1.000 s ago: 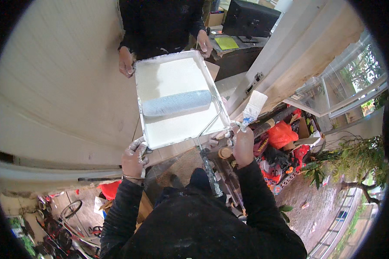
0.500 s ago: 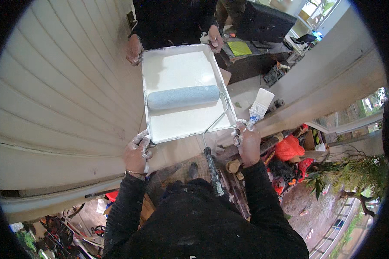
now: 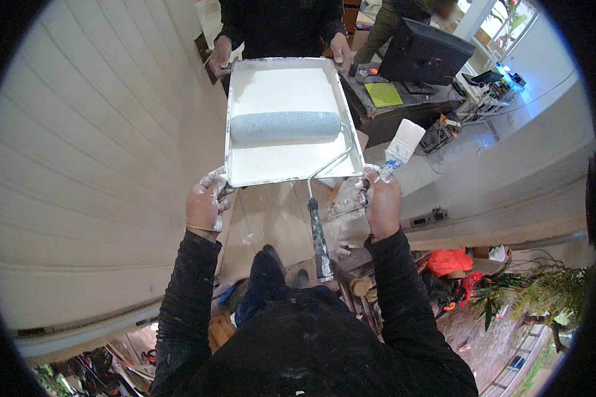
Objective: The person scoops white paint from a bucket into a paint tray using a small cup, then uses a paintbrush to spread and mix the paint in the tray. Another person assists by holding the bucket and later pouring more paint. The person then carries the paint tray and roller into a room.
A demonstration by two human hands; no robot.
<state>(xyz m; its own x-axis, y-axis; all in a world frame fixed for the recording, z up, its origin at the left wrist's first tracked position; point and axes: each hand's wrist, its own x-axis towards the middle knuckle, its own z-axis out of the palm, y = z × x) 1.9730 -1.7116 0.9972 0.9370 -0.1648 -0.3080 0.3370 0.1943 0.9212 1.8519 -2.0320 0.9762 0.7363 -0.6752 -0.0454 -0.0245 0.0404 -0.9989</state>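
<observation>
A white paint tray is held level between me and a person facing me. My left hand is closed on its near left corner. At the near right corner, my right hand grips the tray. A flat white tool, seemingly a wide paintbrush, sticks up from the fingers of that hand. White paint covers the tray's bottom and smears both my hands. Across the tray lies a pale blue paint roller; its dark, paint-spotted handle hangs over the near edge towards me.
The other person's hands hold the tray's far corners. A pale ribbed panel rises at left, a pale wall at right. Beyond stand a desk and dark monitor. Wood pieces and a red bag lie behind at lower right.
The tray, with the roller on it, has moved away from me in view, and more floor shows beneath it. Both my hands and the other person's keep their hold.
</observation>
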